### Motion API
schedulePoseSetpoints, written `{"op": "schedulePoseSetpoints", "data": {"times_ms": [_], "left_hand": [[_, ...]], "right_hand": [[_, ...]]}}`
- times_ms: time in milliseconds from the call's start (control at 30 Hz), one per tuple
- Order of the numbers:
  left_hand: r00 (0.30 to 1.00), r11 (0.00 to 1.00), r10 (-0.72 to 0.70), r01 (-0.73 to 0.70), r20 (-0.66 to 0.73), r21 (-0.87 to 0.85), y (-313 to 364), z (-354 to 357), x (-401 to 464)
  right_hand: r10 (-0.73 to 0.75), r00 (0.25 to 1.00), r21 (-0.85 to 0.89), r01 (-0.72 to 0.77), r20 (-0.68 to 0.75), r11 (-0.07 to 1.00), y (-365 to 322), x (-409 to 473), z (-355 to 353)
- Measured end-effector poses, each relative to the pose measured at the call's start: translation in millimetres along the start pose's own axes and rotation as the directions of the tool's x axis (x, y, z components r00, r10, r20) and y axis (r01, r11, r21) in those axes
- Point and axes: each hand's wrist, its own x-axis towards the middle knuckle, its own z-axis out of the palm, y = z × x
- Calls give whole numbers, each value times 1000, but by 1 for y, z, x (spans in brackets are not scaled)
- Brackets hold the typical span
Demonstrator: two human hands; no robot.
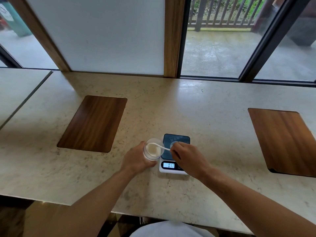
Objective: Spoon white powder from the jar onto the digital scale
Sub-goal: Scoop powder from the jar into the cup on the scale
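My left hand [136,161] grips a clear plastic jar [152,149] tilted towards me, with white powder inside. A white spoon [158,146] has its bowl inside the jar's mouth, and my right hand [188,156] pinches its handle. Right of the jar sits the digital scale [176,139], dark platform on a white base. Its lit display [169,165] reads 017. A small clear round dish [174,144] rests on the platform, partly hidden by my right hand.
The scale stands on a beige stone counter [196,108]. Two wooden inlaid panels lie in it, one at the left [93,123] and one at the right [283,141]. Windows and a wooden frame [172,36] run along the counter's far edge.
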Motion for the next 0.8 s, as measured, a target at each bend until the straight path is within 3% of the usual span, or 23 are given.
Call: {"op": "schedulePoseSetpoints", "data": {"times_ms": [133, 267, 533, 800], "left_hand": [[999, 999, 32, -32, 7, 15, -4, -1, 0], [997, 997, 73, -74, 20, 32, -7, 0, -2], [993, 994, 111, -112, 36, 10, -14, 4, -4], [993, 994, 111, -112, 25, 16, -20, 5, 1]], "right_hand": [[40, 999, 4, -40, 26, 999, -5, 1, 5], [170, 985, 77, -173, 37, 982, -8, 6, 11], [423, 890, 251, -454, 169, 855, -4, 21, 15], [478, 838, 326, -544, 264, 773, -10, 27, 11]]}}
